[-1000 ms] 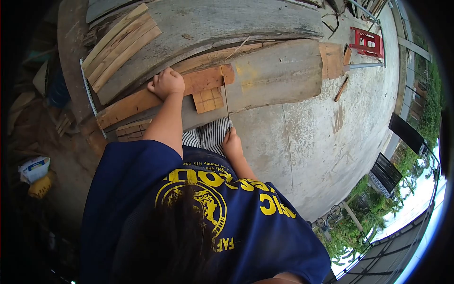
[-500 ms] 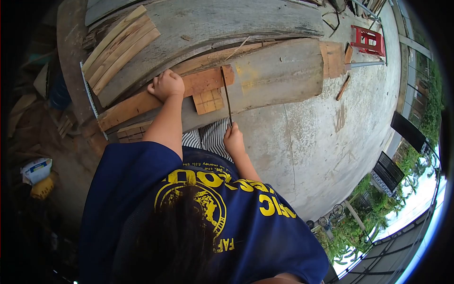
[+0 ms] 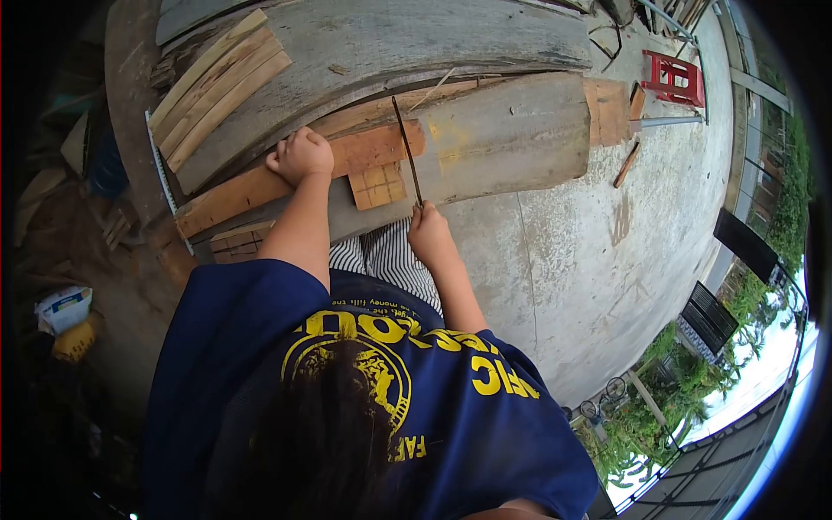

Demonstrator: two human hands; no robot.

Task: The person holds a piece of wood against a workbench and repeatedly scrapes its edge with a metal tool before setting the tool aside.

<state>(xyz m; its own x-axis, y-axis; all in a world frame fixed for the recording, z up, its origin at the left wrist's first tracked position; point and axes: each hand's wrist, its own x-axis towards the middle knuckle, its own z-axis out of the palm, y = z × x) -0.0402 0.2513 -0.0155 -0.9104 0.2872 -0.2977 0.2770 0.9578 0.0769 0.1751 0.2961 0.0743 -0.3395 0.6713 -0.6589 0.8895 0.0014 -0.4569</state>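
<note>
A reddish-brown wooden plank (image 3: pixel 364 149) lies along a grey weathered board (image 3: pixel 511 130). My left hand (image 3: pixel 303 156) is closed over the plank, pressing on it left of the saw. In my right hand (image 3: pixel 430 232) is the handle end of a handsaw (image 3: pixel 406 143), its thin dark blade seen edge-on. The blade crosses the plank near its right end and reaches past the far edge. Just below the plank, a short wood block (image 3: pixel 377 186) with lines on it rests close to the blade.
Several light wood strips (image 3: pixel 225 91) are stacked at the upper left, near a long metal ruler (image 3: pixel 165 173). Another wide grey board (image 3: pixel 399 35) lies behind. A red plastic stool (image 3: pixel 672 78) is at the upper right on the concrete floor (image 3: pixel 555 251).
My right hand has pushed the handsaw forward, away from my body, so more blade extends beyond the plank. My left hand keeps its place on the plank.
</note>
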